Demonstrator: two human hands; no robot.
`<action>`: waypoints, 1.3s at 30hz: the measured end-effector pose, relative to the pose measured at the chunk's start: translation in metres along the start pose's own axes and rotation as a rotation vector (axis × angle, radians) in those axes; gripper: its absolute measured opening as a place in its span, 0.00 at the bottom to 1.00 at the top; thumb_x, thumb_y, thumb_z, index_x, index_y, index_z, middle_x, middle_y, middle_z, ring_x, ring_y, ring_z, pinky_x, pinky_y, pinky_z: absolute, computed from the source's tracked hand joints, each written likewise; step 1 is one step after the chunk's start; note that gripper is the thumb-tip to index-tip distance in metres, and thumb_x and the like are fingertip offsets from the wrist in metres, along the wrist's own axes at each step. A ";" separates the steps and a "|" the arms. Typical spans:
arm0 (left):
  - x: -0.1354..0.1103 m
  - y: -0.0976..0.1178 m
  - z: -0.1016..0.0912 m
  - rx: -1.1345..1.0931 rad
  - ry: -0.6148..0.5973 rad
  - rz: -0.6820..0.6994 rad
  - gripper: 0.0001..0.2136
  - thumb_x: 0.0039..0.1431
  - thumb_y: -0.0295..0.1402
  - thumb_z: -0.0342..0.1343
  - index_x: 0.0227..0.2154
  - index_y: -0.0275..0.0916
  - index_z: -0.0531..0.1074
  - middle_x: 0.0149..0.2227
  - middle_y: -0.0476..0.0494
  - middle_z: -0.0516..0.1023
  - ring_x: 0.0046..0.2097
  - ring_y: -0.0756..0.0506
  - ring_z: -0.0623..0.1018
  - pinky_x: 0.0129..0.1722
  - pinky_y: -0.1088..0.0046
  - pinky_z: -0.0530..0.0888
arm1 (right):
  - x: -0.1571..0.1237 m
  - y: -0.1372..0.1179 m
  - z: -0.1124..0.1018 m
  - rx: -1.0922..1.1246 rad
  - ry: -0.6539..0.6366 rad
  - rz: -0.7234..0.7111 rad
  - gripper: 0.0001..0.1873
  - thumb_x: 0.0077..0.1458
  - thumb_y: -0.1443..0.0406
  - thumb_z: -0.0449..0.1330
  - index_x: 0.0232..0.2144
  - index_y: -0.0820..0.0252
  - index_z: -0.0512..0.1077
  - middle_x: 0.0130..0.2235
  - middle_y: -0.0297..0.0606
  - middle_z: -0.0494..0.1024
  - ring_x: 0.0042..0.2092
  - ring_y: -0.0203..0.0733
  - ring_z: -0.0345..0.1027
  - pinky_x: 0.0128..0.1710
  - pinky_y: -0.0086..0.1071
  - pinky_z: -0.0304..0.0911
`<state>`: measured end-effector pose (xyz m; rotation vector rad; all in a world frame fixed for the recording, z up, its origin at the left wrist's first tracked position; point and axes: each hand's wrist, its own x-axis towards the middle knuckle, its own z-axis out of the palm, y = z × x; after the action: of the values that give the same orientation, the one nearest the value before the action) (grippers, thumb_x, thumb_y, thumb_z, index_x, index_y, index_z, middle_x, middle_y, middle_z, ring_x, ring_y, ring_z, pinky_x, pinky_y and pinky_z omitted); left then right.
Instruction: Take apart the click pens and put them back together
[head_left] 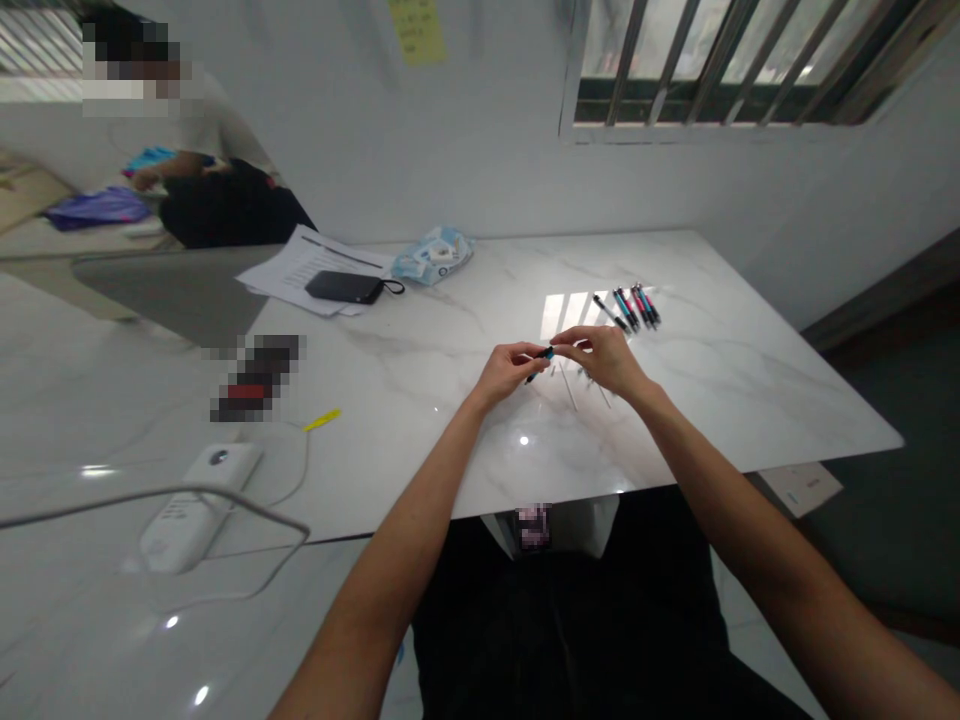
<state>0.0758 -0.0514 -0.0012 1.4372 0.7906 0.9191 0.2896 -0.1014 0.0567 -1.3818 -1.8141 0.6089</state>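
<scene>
Above the marble-patterned table, my left hand is closed around a blue and black pen, which is tilted with its lower end pointing toward the left. My right hand pinches at the pen's upper end, and the fingertips of both hands nearly meet there. Just below my right hand lie a thin pale stick like a pen refill and other small slim parts, partly hidden by the fingers. Beyond my right hand several pens with black, blue and red barrels lie side by side.
Papers with a black pouch and a blue-white soft pack lie at the back. A yellow tool, a white power strip and its cable are at left. Another person sits far left.
</scene>
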 end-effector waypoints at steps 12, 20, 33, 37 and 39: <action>0.004 -0.002 0.004 0.015 0.044 0.006 0.21 0.49 0.45 0.75 0.41 0.35 0.87 0.32 0.43 0.83 0.30 0.50 0.75 0.29 0.74 0.66 | -0.039 -0.026 0.007 -0.882 -0.324 0.366 0.17 0.65 0.54 0.69 0.43 0.63 0.86 0.45 0.56 0.87 0.51 0.64 0.82 0.45 0.47 0.75; 0.001 -0.004 0.006 0.001 0.022 0.005 0.19 0.49 0.44 0.75 0.40 0.36 0.87 0.33 0.43 0.84 0.33 0.49 0.77 0.34 0.72 0.71 | -0.028 -0.021 0.018 -0.890 -0.358 0.454 0.18 0.66 0.58 0.69 0.49 0.66 0.85 0.49 0.62 0.86 0.54 0.67 0.83 0.48 0.47 0.78; 0.002 -0.003 0.007 -0.029 0.044 0.001 0.19 0.49 0.44 0.75 0.39 0.35 0.86 0.36 0.42 0.85 0.36 0.47 0.80 0.39 0.69 0.75 | -0.016 -0.018 0.024 -0.808 -0.245 0.453 0.13 0.63 0.66 0.69 0.48 0.67 0.85 0.48 0.67 0.86 0.51 0.71 0.84 0.47 0.49 0.77; 0.004 -0.003 0.005 -0.063 0.090 -0.018 0.20 0.46 0.44 0.76 0.38 0.36 0.86 0.35 0.43 0.85 0.36 0.47 0.80 0.41 0.69 0.76 | -0.014 -0.020 0.027 -0.818 -0.235 0.453 0.13 0.63 0.69 0.65 0.48 0.68 0.85 0.48 0.68 0.86 0.51 0.69 0.84 0.46 0.47 0.77; 0.004 -0.003 0.004 -0.078 0.113 -0.026 0.21 0.45 0.45 0.77 0.38 0.36 0.86 0.35 0.44 0.84 0.36 0.47 0.80 0.41 0.68 0.77 | -0.012 -0.019 0.027 -0.800 -0.225 0.453 0.13 0.63 0.69 0.65 0.47 0.68 0.85 0.48 0.67 0.86 0.51 0.70 0.84 0.46 0.47 0.76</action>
<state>0.0809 -0.0492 -0.0040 1.3130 0.8458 1.0080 0.2579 -0.1170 0.0514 -2.3782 -2.0331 0.2513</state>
